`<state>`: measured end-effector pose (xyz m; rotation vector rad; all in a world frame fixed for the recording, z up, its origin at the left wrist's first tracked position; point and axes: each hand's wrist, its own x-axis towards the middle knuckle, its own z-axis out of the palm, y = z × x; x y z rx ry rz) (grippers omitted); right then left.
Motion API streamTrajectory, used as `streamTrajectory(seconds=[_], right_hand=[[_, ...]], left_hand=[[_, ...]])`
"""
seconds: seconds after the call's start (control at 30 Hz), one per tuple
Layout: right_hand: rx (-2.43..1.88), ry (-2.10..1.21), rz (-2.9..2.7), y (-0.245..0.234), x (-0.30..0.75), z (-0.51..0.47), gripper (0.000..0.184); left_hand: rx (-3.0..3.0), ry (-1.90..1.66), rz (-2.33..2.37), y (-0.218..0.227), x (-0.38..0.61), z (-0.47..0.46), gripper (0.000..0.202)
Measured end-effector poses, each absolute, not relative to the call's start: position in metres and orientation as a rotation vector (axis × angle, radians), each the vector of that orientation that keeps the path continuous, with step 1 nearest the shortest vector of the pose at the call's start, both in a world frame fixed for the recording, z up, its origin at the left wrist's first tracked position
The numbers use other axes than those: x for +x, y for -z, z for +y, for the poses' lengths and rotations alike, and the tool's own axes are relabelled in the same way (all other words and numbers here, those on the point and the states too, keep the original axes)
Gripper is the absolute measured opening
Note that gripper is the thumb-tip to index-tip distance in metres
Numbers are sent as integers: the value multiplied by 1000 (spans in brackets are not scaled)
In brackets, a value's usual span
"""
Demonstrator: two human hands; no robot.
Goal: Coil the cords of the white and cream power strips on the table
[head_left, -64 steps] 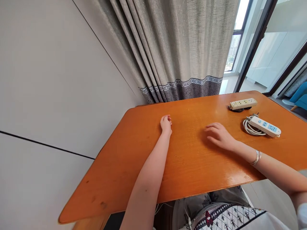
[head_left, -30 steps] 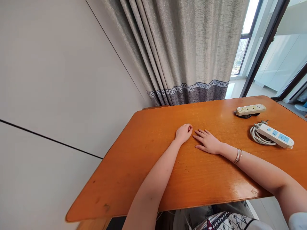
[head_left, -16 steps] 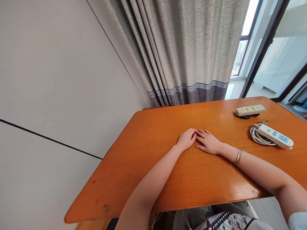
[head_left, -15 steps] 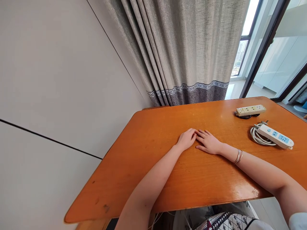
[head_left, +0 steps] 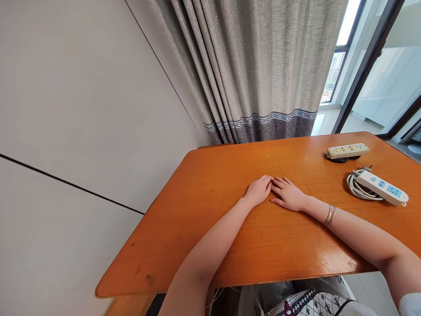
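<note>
Both hands are down on the orange wooden table (head_left: 184, 197), fingers meeting mid-surface; overlap or plain contact, can't tell from my end. Left hand (head_left: 258, 191): fingers bent inward, can't say if loose or closed, underside hidden. Right hand (head_left: 288, 195): palm down, fingers spread, gripping nothing I can see. To hold this pose well I'd want light weight on the wood, wrists low, fingertips meeting without pressing, so either hand could lift without dragging the other. Nearest object is the white power strip (head_left: 383, 187), lying right of the right hand and a bit beyond that forearm, angled, sockets up, with its pale cord coil (head_left: 354, 186) bunched at the end facing the hands and the plug (head_left: 367, 168) poking out past it. That coil sits between hand and strip, so I'd call it the likeliest snag on that side. Cream power strip (head_left: 348, 151) is farther back, a dark cord (head_left: 340, 160) bundled below it. The bracelets (head_left: 330, 215) on the right wrist could catch a cord loop, I'd guess. Grey curtain (head_left: 263, 66) hangs behind the far edge, pale wall (head_left: 82, 109) on the left, thin cables (head_left: 215, 300) below the near edge, where they run I can't make out
</note>
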<state>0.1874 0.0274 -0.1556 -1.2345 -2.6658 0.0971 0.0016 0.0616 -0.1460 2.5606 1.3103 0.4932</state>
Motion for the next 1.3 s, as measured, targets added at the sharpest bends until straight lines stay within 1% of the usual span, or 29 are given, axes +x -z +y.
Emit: streamTrajectory(seconds=[0.63, 0.97, 1.3], right_hand=[[-1230, -109, -2659, 158, 188, 28, 61], [-1262, -103, -2699, 152, 187, 26, 64], [-1234, -104, -2663, 156, 189, 27, 63]], left_hand=[[2583, -465, 1349, 145, 4, 59, 30], [2598, -453, 1325, 146, 4, 59, 31], [2605, -443, 1311, 146, 4, 59, 30]])
